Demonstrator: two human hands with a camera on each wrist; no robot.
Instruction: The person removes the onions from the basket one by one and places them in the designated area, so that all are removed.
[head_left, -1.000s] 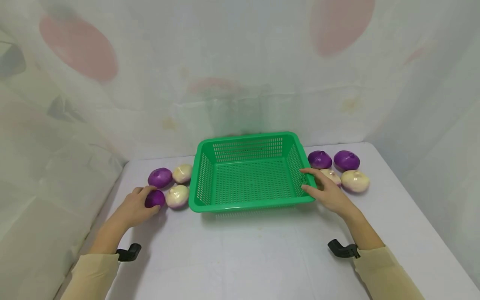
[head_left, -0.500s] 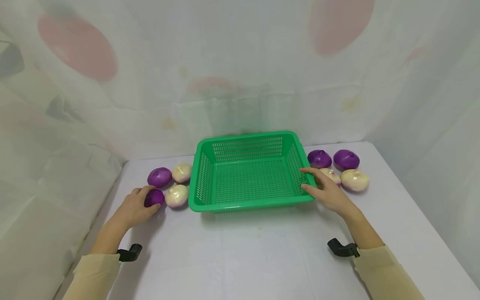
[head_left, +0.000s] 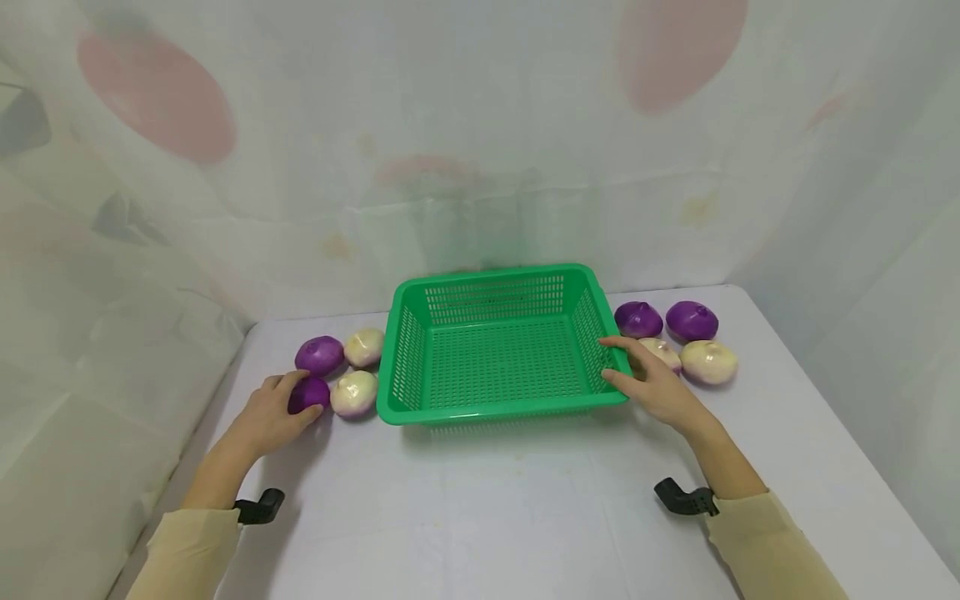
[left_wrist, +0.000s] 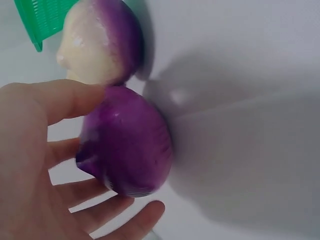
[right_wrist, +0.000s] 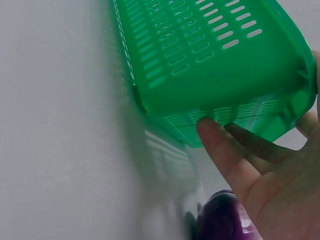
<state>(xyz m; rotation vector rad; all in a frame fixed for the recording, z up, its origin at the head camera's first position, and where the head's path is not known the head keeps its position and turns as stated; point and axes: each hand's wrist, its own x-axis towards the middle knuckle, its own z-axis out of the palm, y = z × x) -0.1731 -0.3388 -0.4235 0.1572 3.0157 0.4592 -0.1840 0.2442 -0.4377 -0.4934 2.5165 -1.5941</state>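
In the head view, my left hand (head_left: 266,417) is at the front left of the left-hand group of turnips, its fingers and thumb round a purple turnip (head_left: 309,394). Seen from the left wrist, the thumb lies at the top of this turnip (left_wrist: 127,145) and the fingers curve beneath and behind it; a half-white, half-purple turnip (left_wrist: 102,42) sits right against it. My right hand (head_left: 663,392) holds the right rim of a green plastic basket (head_left: 506,411). From the right wrist, some fingers (right_wrist: 227,155) lie along the outer end wall, below the rim.
Behind the left hand are a purple turnip (head_left: 320,356) and two whitish ones (head_left: 364,347). To the basket's right, two purple turnips (head_left: 692,321) and two whitish ones (head_left: 709,362) sit close together. A patterned curtain (head_left: 480,167) hangs behind the white table (head_left: 480,517).
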